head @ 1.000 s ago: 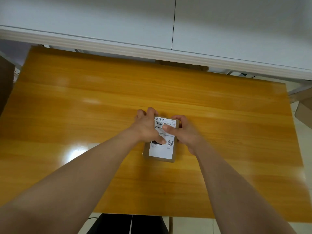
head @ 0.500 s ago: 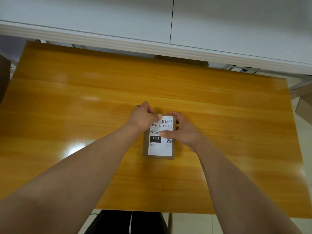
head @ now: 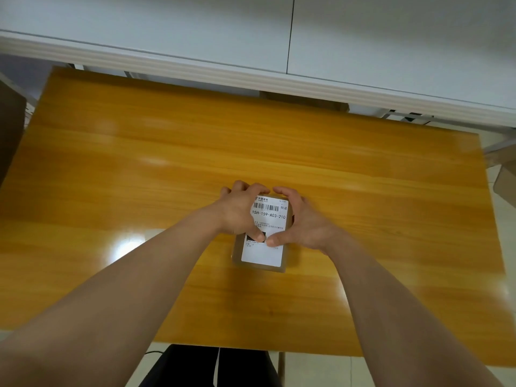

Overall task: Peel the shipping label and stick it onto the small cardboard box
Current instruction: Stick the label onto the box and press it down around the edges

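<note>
- Watching the middle of the frame, just below centre, I see the small cardboard box (head: 236,255) lying flat on the wooden table (head: 167,163). The shipping label (head: 264,254) is already on its top face, barcode end toward the upper edge of the frame.
- The left hand (head: 237,210) clasps the box's left side with its fingers curled over the far end. The right hand (head: 304,224) mirrors it on the right side. Both thumbs press on the middle of the label, their tips almost touching.
- The white part of the label below the thumbs has nothing pressing on it. If the pressing stops at the middle, I judge that end could lift or trap an air bubble.
- A thumb dragged sideways across the paper, instead of stroking outward from the centre, could crease it. A wrinkle through the barcode would probably spoil the scan.
- The label runs close to the box's right edge in the frame, and I cannot tell whether it overhangs. If it does, that corner may catch on something and peel.
- The box looks light and the tabletop glossy. A hard thumb stroke toward the bottom of the frame might slide the box out of the clasp, toward the near table edge.
- Fingers hide the far corners of the box, so I cannot tell whether the label is stuck down there.
</note>
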A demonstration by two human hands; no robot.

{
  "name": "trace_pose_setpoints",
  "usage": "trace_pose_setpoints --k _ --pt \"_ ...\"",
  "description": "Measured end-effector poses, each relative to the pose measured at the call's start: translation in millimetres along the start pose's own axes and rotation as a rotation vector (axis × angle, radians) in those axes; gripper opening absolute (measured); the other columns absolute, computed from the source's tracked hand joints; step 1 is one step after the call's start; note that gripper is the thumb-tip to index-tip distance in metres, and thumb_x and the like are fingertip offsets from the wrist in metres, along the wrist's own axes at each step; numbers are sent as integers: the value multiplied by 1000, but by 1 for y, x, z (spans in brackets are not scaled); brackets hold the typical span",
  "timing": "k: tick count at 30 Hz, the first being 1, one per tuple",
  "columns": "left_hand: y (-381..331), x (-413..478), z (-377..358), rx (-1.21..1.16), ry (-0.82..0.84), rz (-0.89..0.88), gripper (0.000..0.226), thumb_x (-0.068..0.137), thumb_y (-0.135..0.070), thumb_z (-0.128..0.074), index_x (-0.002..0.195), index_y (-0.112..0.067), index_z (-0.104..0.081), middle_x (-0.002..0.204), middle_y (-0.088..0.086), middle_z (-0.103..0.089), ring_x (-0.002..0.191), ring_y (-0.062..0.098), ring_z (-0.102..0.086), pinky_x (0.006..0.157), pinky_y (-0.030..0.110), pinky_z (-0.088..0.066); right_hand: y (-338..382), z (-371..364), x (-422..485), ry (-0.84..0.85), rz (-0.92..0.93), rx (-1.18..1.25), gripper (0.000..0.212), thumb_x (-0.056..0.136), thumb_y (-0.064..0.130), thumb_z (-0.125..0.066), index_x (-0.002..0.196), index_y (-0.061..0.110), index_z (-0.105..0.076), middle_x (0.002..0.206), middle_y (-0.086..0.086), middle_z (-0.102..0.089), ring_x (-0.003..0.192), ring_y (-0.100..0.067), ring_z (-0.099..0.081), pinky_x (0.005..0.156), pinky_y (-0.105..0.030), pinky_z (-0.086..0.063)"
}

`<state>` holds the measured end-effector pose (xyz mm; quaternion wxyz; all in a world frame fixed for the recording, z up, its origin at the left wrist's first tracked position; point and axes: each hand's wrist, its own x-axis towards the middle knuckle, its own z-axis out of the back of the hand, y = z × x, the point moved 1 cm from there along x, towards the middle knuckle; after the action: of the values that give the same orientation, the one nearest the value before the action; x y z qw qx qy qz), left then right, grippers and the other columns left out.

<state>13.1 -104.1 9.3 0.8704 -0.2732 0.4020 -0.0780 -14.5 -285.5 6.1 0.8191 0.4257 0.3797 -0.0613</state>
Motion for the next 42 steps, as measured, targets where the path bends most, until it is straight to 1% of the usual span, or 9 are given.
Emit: trace_pose_setpoints --k 4,9,16,20,23,25,32,39,42 --pt "0 -1 -1 -24 -11 15 102 63 -30 -90 147 -36 -32 138 3 -34 127 31 -27 107 44 -36 3 1 1 -7 -6 -52 106 60 21 -94 145 41 -34 129 -1 -41 113 -18 -48 84 -25 -44" --pt "0 0 -2 -27 -25 26 101 62 -29 -91 145 -35 -34 138 3 -34 128 33 -27 106 44 -36 5 4 7 -92 -27 218 58 79 7 -79 130 28 -61 118 4 -67 103 -21 -66 79 -30 -57" --pt "3 0 -3 -62 -43 22 97 62 -29 -91 142 -36 -36 137 2 -35 127 31 -28 107 43 -33 11 4 10 -179 -124 327 30 100 12 -57 122 24 -71 100 3 -72 91 -15 -64 66 -26 -51" --pt "3 0 -3 -75 -42 30 96 63 -28 -90 142 -37 -36 136 2 -35 127 31 -28 105 43 -34 13 4 6 -128 -89 266 27 97 30 -63 123 27 -66 107 5 -72 91 -12 -64 71 -29 -52" --pt "3 0 -3 -72 -46 29 96 62 -29 -91 142 -35 -37 135 2 -36 126 31 -29 103 42 -35 14 1 9 -47 -28 24 66 72 23 -87 129 23 -53 115 2 -70 104 -17 -67 88 -39 -57" --pt "3 -1 -3 -67 -47 22 96 62 -30 -91 142 -35 -37 135 2 -36 125 31 -29 104 41 -35 14 -3 12 -69 -33 -3 70 68 17 -89 127 22 -52 115 1 -70 103 -18 -67 88 -40 -57" --pt "5 -1 -3 -77 -50 16 96 61 -29 -91 141 -36 -38 136 3 -36 126 32 -29 104 41 -33 22 -3 11 -237 -189 369 23 93 15 -68 116 18 -69 102 1 -71 75 -5 -61 54 -18 -39" --pt "6 2 -6 -88 -58 34 97 59 -30 -91 140 -37 -39 136 3 -36 129 33 -29 107 43 -30 33 -9 14 -305 -253 338 26 105 23 -47 114 19 -70 98 -3 -70 68 -9 -55 53 -23 -37" --pt "7 2 -6 -98 -71 47 97 61 -31 -91 142 -36 -37 137 4 -36 130 33 -28 106 43 -30 28 -10 11 -312 -198 361 31 106 31 -41 119 21 -68 108 -4 -71 91 -18 -63 69 -29 -47"
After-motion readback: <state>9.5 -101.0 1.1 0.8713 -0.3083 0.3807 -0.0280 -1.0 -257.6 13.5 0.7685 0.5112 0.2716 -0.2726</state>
